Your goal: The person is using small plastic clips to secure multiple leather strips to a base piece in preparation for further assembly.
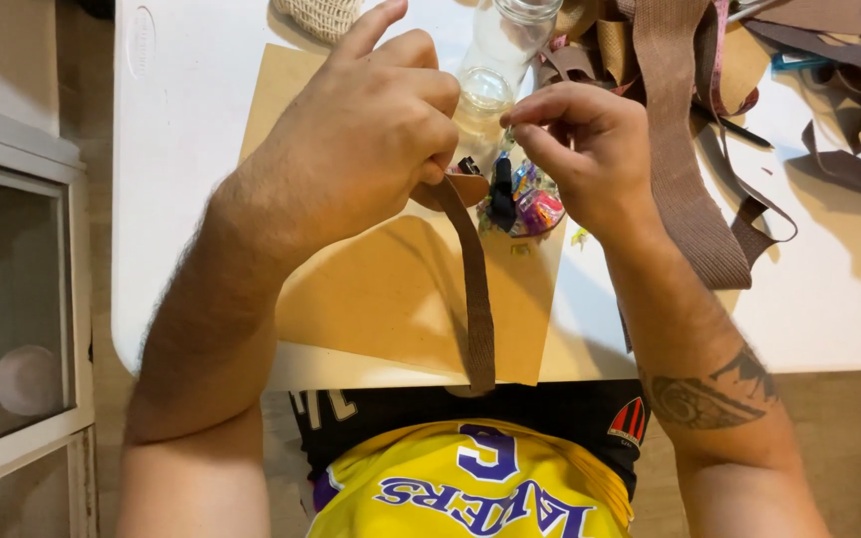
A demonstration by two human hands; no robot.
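Left hand: the left hand is clenched over the top end of a brown strap, index finger sticking up, the other fingers curled tight on the strap's rounded tip.
Right hand: the right hand pinches something small between thumb and fingertips, right beside the left hand's knuckles (what it pinches is too small to make out).
Strap: it hangs from the left hand down across a tan sheet and past the near edge of the white table.
Under the hands: a glass jar lying tilted, and a small cluster of colourful bits with a black piece, just below the right hand.
Further off: a heap of brown straps to the right on the table; a woven mesh thing at the far edge.
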